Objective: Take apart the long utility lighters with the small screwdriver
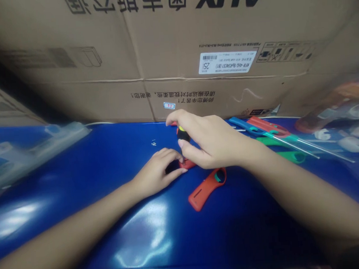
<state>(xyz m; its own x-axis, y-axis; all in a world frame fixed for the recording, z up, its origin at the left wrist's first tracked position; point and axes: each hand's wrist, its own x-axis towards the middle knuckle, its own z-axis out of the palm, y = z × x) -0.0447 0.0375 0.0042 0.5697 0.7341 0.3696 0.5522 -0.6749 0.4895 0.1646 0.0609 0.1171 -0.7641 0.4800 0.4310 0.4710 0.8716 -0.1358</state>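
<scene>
My right hand [207, 143] is closed around the black and yellow handle of a screwdriver [183, 133], held upright. Its lower end is hidden behind my fingers, above a red plastic piece [187, 164]. From the left, my left hand [157, 172] pinches that red piece against the blue table, thumb in front and fingers behind. Most of the piece is covered by both hands. Just in front of them lies a red lighter casing [204, 192] with a slot and a dark and green part at its round end. A bit of red [173, 123] shows behind my right fingers.
A big cardboard box [104, 90] stands along the table's back edge. Blue, red and green lighter parts with metal rods [298, 147] lie at right, beside a clear plastic bag [342, 112]. Another plastic bag [31, 151] lies at left. Small metal pins [153, 143] lie behind my left hand.
</scene>
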